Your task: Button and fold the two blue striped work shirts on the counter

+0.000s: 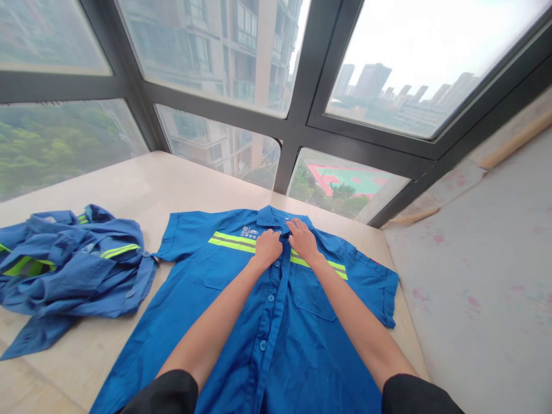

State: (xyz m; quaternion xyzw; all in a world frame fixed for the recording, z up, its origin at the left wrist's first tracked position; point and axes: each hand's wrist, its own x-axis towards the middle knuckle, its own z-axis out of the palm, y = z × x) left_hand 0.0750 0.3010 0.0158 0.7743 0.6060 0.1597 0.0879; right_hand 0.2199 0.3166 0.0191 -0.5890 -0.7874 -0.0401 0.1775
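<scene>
A blue short-sleeved work shirt (233, 270) with yellow-green and grey reflective bands lies spread out front side up, its collar (271, 216) toward the window. Below my hands the front runs open, with a row of buttons (271, 298) showing along one edge. My left hand (268, 248) is closed on the front edge of the shirt just under the collar. Close beside it, my right hand (302, 238) pinches the opposite front edge near the collar. The fingertips partly hide the fabric and any button between them.
A crumpled blue garment (77, 270) with similar bands lies on the pale sill (150, 178) at left, touching the shirt's sleeve. Grey-framed windows (297, 115) stand behind the sill. A floral-papered wall (474, 276) bounds the right side.
</scene>
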